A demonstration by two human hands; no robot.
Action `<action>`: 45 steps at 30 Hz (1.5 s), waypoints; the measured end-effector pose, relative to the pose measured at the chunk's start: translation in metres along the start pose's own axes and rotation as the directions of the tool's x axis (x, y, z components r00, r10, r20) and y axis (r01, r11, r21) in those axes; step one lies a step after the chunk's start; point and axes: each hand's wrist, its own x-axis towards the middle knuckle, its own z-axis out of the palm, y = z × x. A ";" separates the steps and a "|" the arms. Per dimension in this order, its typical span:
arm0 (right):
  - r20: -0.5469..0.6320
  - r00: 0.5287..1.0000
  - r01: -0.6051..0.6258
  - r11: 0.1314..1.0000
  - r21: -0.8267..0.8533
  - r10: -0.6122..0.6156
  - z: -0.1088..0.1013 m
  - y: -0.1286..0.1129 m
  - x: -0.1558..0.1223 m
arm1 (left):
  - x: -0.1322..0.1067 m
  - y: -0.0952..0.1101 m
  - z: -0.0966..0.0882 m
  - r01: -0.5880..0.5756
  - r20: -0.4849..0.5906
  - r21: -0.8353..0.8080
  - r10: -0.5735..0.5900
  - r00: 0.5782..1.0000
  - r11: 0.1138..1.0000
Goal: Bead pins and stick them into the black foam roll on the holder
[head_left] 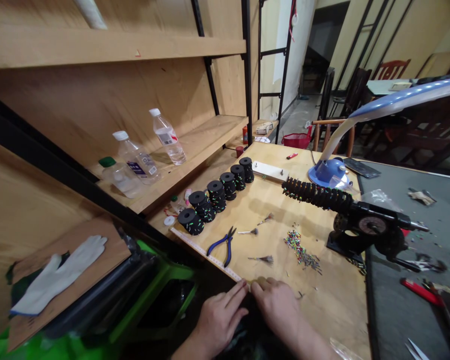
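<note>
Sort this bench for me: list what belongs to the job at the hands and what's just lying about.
Job in hand: left hand, right hand, white measuring tape, blue-handled pliers, coloured beads, black spools.

Lying about: plastic water bottles, white glove, blue desk lamp, red basket.

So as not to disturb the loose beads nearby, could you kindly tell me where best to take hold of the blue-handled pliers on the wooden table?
Grip the blue-handled pliers by their two handles, coming in from your near side with your right hand. They lie flat on the light wooden table, beside the white measuring strip, with the handles splayed towards you and the dark jaws pointing away, so the handles are probably the easiest part to reach.
</note>
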 end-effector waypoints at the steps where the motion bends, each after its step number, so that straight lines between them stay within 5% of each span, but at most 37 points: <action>1: -0.014 1.000 -0.005 1.000 0.006 0.005 0.002 0.000 -0.001 | 0.000 0.000 0.000 0.002 0.002 0.000 -0.002 1.000 1.000; 6: -0.033 0.997 -0.067 0.995 0.074 0.069 0.003 0.002 -0.008 | 0.001 0.001 -0.002 0.013 0.013 -0.007 -0.013 1.000 1.000; 19: 0.129 0.986 -0.144 0.937 0.317 0.107 -0.040 0.028 -0.050 | 0.005 0.006 -0.005 0.017 -0.005 0.023 -0.017 1.000 1.000; 27: 0.169 0.962 -0.255 0.933 0.255 0.216 -0.039 0.031 -0.066 | 0.005 0.006 -0.003 0.026 -0.054 0.011 -0.026 0.998 1.000; 45: 0.188 0.933 -0.358 0.845 0.396 0.308 -0.034 0.031 -0.080 | 0.001 0.004 0.001 0.032 -0.045 0.011 -0.031 0.999 0.999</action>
